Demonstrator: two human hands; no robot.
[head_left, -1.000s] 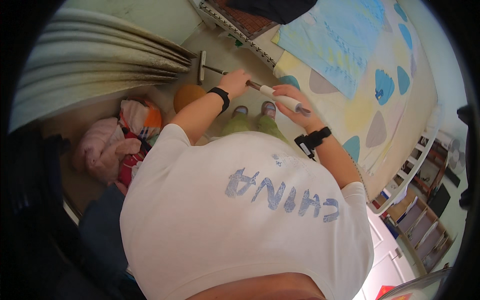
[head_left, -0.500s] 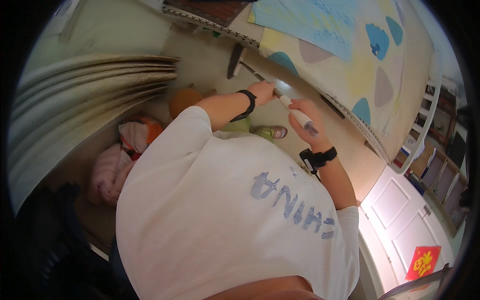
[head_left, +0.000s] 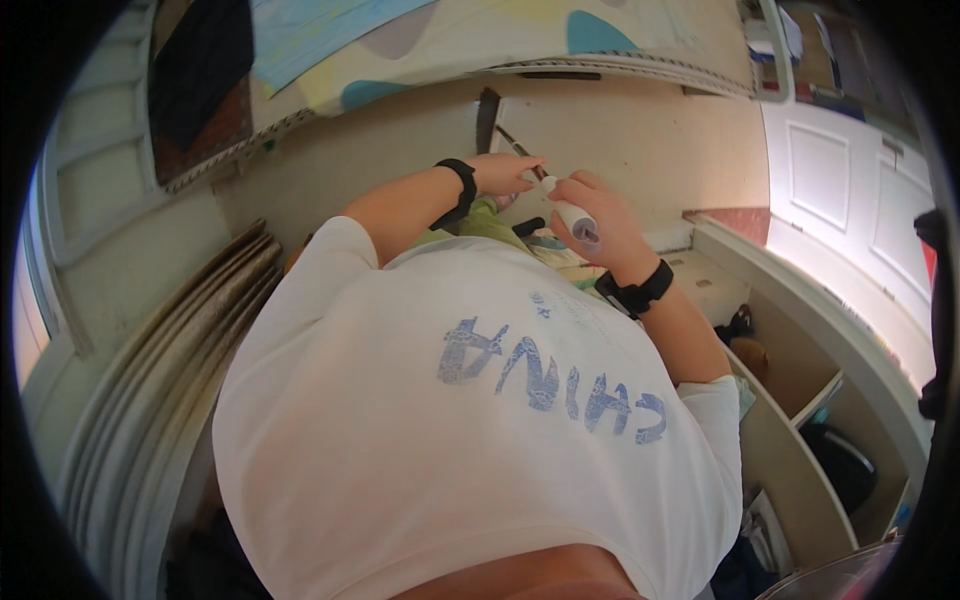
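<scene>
A broom with a dark, narrow head (head_left: 487,120) and a thin shaft slants down toward me, ending in a thick white grip. My right hand (head_left: 600,220) is closed round that white grip (head_left: 577,222). Farther along, my left hand (head_left: 500,174) holds the shaft loosely, its fingers crossing it just beyond the grip. The head reaches the pale floor close to the bed's lower edge. Both wrists wear black bands.
A bed (head_left: 480,40) with a patterned cover spans the far side. Folded corrugated panels (head_left: 170,390) stand at the left. An open compartment unit (head_left: 800,420) holding dark items is at the right, with a white door (head_left: 825,170) beyond. Pale floor (head_left: 640,150) lies ahead.
My view has swung to the right, so the bed now lies across the top and the compartment unit shows. Both hands remain on the broom; the left hand's hold looks looser.
</scene>
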